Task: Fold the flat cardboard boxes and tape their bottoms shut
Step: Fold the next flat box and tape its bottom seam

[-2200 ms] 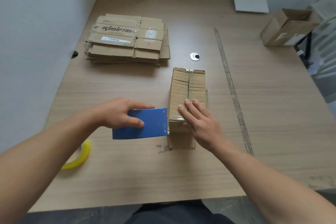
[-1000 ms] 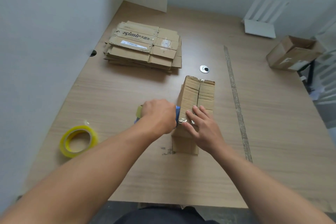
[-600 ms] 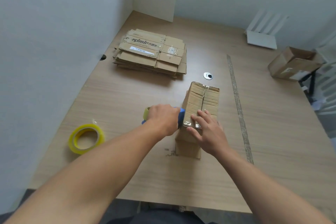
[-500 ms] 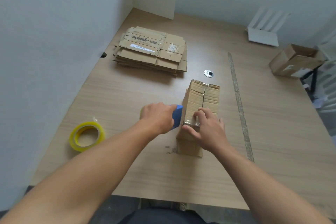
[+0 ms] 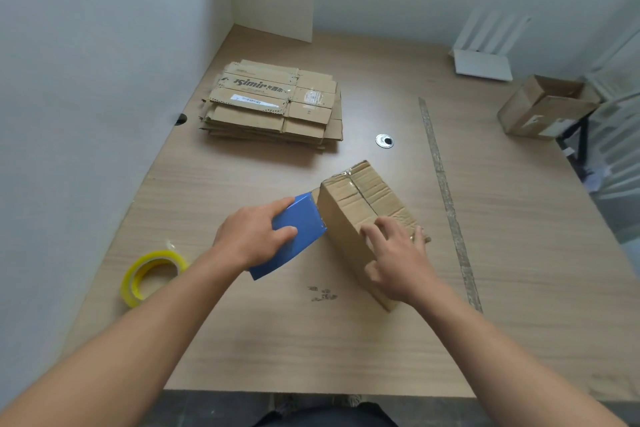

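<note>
Head view: the folded box (image 5: 360, 198) lies near the centre of the tabletop (image 5: 346, 350), seam side up and turned askew, its long axis running from 11 o'clock to 5 o'clock. Clear tape shows along the seam at the far end. My right hand (image 5: 398, 263) is on the near end of the box, fingers curled over the top and thumb down the left side face, gripping it. My left hand (image 5: 249, 236), at 9 o'clock from the box, pinches a blue card (image 5: 304, 218), thumb on its upper face and the other fingers wrapped under its far edge. The card's right corner reaches the box's left side; I cannot tell whether it touches. Stack of flat boxes (image 5: 273, 104) at 11 o'clock from the folded box, well apart. Yellow tape roll (image 5: 152, 276) at 8 o'clock, lying flat near the left edge. One open box (image 5: 543, 107) at 2 o'clock, by the right edge.
</note>
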`<state>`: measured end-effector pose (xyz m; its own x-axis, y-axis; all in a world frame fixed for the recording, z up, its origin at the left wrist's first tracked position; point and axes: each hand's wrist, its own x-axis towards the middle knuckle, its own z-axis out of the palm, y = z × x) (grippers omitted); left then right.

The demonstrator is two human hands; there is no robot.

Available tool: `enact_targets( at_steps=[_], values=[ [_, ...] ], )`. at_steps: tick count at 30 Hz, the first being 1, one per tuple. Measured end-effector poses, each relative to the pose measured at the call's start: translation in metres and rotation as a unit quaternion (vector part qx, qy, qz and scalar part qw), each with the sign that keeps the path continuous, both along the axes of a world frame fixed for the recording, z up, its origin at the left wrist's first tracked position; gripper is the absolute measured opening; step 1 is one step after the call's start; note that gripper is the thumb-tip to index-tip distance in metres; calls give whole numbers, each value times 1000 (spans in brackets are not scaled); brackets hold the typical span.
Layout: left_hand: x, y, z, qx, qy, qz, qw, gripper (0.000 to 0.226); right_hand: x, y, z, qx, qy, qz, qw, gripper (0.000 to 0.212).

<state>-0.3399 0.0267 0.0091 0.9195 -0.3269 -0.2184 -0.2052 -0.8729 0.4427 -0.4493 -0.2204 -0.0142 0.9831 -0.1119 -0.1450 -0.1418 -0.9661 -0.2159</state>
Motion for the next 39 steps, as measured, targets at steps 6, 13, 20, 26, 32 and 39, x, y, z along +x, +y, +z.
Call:
enact_targets(
  at_steps=[6,13,20,26,32,39],
  values=[
    [2,8,5,-10,-31,-12,999,58,14,-2,3,-64,7,-47,997,72],
    [-2,19,11,-28,-58,-34,997,58,4,-29,8,-98,64,-5,993,68],
    [-10,19,14,-39,-71,-49,996,59,10,-5,9,-55,-27,-72,996,72],
    [-10,19,15,-41,-86,-34,995,59,27,43,-13,-13,-29,-100,994,71],
    [-10,30,11,-55,-88,-31,994,58,21,22,-8,57,-34,-37,997,60],
    [-15,32,5,-69,-125,-75,987,57,5,-1,-14,91,-88,39,991,59]
  ],
)
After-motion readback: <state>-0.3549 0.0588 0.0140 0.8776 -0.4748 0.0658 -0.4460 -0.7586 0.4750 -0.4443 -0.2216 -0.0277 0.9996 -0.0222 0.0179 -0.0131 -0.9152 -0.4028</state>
